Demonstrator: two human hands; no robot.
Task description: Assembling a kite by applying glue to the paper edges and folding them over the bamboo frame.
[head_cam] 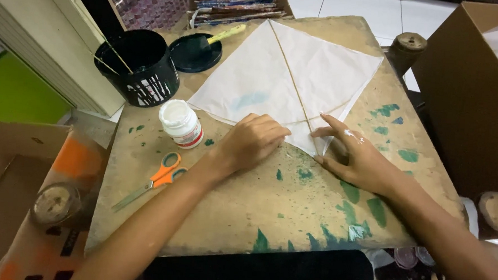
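Kite (white paper) under left hand, right hand, apparently pressing.

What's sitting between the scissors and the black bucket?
The white glue jar stands between the orange-handled scissors and the black bucket, on the paint-stained board, seen in the head view.

floor: white tiles | worktable: paint-stained, tan | cardboard box at right | light: soft, even
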